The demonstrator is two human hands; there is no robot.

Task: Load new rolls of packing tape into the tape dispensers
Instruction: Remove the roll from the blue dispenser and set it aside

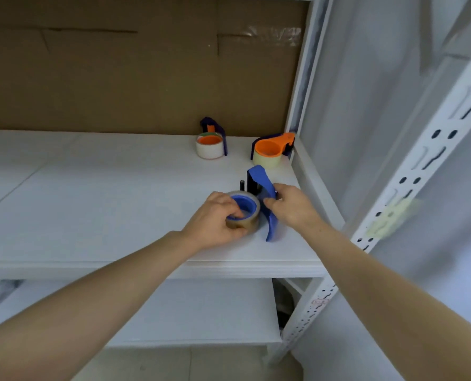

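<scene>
Centrally, at lower middle of the frame, the left hand grips the tape roll on the shelf; the right hand pinches the blue dispenser beside it.

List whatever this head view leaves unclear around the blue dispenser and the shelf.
1. Head view: the near left side of the tape roll, covered by the left hand.
2. Head view: the middle of the blue dispenser, behind the right hand.
3. Head view: fine detail of the left rear dispenser and the right rear dispenser, too small.
4. Head view: the pale patch on the rack upright, blurred.
</scene>
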